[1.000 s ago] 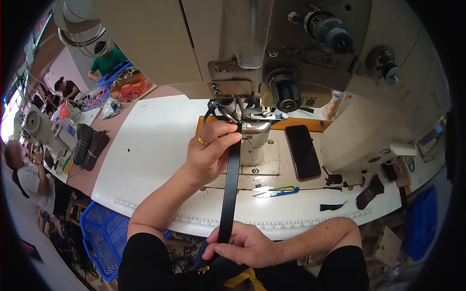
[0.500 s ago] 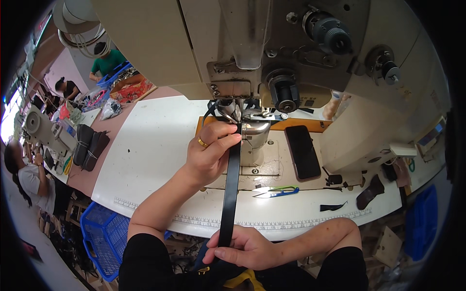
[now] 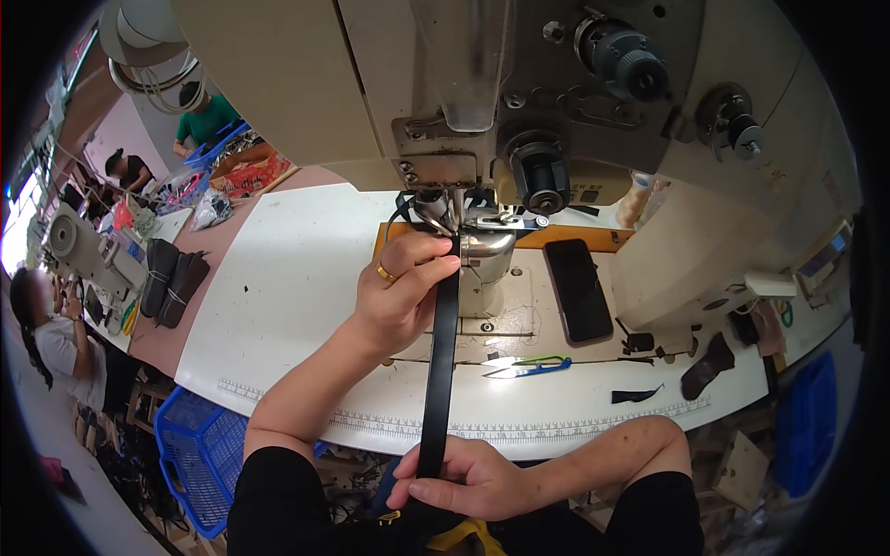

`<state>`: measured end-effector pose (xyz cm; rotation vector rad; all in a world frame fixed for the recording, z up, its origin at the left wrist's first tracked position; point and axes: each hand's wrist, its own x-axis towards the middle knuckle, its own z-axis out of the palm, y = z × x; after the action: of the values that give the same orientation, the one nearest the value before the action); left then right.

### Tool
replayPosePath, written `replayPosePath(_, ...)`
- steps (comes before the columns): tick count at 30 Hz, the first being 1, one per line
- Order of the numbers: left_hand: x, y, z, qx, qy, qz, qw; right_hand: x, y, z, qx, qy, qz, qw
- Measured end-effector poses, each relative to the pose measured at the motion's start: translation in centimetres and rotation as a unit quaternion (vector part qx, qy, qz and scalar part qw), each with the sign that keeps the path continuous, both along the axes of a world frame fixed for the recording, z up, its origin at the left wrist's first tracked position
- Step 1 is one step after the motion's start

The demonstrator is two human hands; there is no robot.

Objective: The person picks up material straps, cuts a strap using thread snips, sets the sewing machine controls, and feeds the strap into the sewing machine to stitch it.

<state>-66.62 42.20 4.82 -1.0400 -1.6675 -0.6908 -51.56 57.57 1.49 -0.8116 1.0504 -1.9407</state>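
Observation:
A long black strap [image 3: 443,357] runs from under the presser foot of a sewing machine [image 3: 603,102] toward my body. Close in front of the needle area, my left hand [image 3: 403,273] pinches the strap between thumb and fingers; a gold ring is on one finger. Lower down, past the table's front edge, my right hand [image 3: 468,477] is closed around the strap's near part. Between the two hands the strap is stretched fairly straight. The metal post [image 3: 487,246] of the machine stands just right of my left fingertips.
Right of the strap lie thread snips [image 3: 528,368], a black phone [image 3: 578,290] and dark scraps [image 3: 635,396] on the white table [image 3: 278,278]. Blue baskets [image 3: 195,454] stand below at both sides. Bundled dark pieces [image 3: 176,283] rest at left, where other people sit.
My hands and the strap stay almost in place. The person at the far left has shifted slightly.

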Motion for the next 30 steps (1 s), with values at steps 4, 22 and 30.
replayPosePath(4,0.06,0.06,0.03,0.001,-0.003,-0.001,1.0,-0.04,0.03,-0.05,0.003,0.012,-0.001,1.0)
replayPosePath(22,0.16,0.12,0.17,0.0,0.0,0.001,1.0,-0.05,0.08,0.01,0.008,-0.004,0.003,1.0)
replayPosePath(30,0.18,0.19,0.3,-0.001,0.001,0.0,1.0,-0.18,0.11,-0.02,0.006,-0.01,0.006,1.0)
